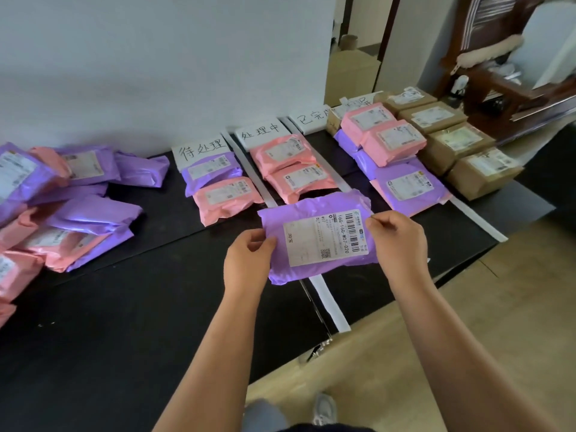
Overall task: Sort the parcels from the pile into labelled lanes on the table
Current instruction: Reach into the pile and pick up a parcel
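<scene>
We see the purple parcel [280,219] as thin, crinkled, glossy plastic film, its label [318,238] matt white paper. The far-right boxes [458,145] look like matt brown cardboard. The surface [124,307] is matt black, and the lane signs [199,149] are plain paper.

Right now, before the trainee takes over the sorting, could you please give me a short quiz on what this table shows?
1. True or false: the left hand and the right hand both hold the purple parcel by its side edges.
2. The cardboard boxes lie: A) in the far-right lane; B) in the far-left lane; C) on the unsorted pile.
3. What colour are the two parcels visible in the second lane from the left?

Key: 1 true; 2 A; 3 pink.
</scene>
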A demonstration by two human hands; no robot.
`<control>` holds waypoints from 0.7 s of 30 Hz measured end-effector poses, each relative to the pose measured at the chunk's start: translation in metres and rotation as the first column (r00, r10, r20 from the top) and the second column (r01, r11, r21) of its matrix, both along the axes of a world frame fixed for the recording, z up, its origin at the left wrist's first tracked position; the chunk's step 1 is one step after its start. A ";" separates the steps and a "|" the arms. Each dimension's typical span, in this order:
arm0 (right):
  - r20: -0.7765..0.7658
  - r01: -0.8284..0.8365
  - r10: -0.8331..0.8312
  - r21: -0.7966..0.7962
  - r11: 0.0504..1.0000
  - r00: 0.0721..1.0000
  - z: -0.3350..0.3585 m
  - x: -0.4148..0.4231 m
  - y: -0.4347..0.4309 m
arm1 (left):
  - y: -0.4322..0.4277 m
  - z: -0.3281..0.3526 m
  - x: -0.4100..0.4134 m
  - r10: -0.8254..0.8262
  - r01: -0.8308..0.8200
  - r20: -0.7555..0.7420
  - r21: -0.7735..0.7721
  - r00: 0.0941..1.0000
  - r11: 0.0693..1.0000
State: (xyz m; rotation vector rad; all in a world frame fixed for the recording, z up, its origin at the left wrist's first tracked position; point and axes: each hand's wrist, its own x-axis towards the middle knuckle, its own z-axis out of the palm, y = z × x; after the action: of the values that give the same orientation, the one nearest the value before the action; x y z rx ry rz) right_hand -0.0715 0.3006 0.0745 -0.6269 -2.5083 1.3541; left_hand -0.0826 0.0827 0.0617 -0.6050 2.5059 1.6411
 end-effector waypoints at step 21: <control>0.272 -0.070 0.039 0.102 0.992 0.962 -0.074 -0.128 0.024 | 0.039 -0.039 -0.118 -0.043 0.034 0.158 0.058 0.986 0.998</control>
State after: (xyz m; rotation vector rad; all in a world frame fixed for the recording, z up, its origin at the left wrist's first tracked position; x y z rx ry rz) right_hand -0.1994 0.3243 0.0005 -0.7698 -2.8117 1.2072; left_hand -0.2003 0.1215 0.0222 -0.6498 2.3374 1.5756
